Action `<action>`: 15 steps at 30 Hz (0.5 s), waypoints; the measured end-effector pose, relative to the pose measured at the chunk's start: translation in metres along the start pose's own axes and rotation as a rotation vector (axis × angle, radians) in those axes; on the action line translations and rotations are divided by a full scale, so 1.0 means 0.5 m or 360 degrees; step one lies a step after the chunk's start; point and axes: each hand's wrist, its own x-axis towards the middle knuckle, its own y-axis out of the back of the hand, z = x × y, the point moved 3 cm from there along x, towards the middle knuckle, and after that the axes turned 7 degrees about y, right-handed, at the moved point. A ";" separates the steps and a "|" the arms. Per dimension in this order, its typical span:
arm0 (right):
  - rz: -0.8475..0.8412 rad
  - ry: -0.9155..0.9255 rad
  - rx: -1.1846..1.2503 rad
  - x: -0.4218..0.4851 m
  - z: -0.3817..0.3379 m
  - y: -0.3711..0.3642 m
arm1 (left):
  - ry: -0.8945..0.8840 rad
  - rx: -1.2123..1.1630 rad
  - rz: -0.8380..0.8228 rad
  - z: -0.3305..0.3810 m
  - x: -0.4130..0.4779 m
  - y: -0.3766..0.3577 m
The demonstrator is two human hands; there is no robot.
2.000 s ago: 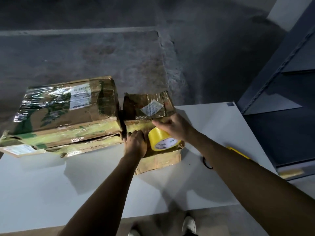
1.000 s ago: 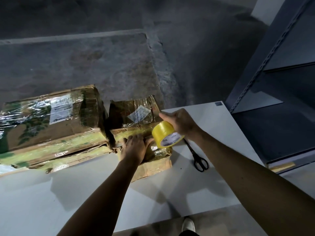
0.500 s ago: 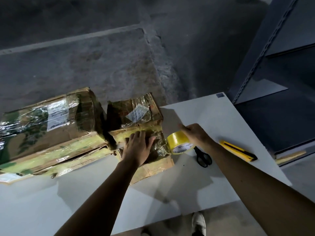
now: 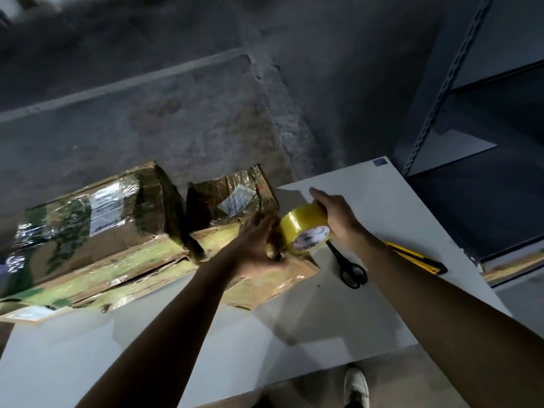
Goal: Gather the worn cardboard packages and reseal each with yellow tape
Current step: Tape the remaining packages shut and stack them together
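Right grip (image 4: pixel 338 219) around yellow tape roll (image 4: pixel 303 231)

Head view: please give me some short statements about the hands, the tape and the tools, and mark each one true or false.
1. The right hand grips the yellow tape roll. True.
2. The scissors lie on the large package. False: they lie on the white table, right of the small package.
3. The left hand touches the small package. True.
4. The left hand holds the yellow utility knife. False: the knife lies on the table beside the right forearm.
5. The two packages sit side by side. True.
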 end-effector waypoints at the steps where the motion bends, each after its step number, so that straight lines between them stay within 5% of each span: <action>1: -0.0059 0.0016 0.0105 -0.003 -0.029 -0.011 | -0.0027 -0.0081 0.0043 -0.002 -0.011 0.016; 6: -0.0502 0.0151 0.0322 -0.029 -0.137 -0.092 | 0.0006 -0.0372 0.0217 -0.026 -0.071 0.064; 10: -0.0676 0.0442 -0.0162 -0.074 -0.142 -0.179 | 0.0168 -0.0473 0.0057 -0.074 -0.108 0.028; 15: -0.0778 0.0389 -0.0294 -0.132 -0.104 -0.240 | 0.0219 -0.0544 0.0115 -0.139 -0.146 0.002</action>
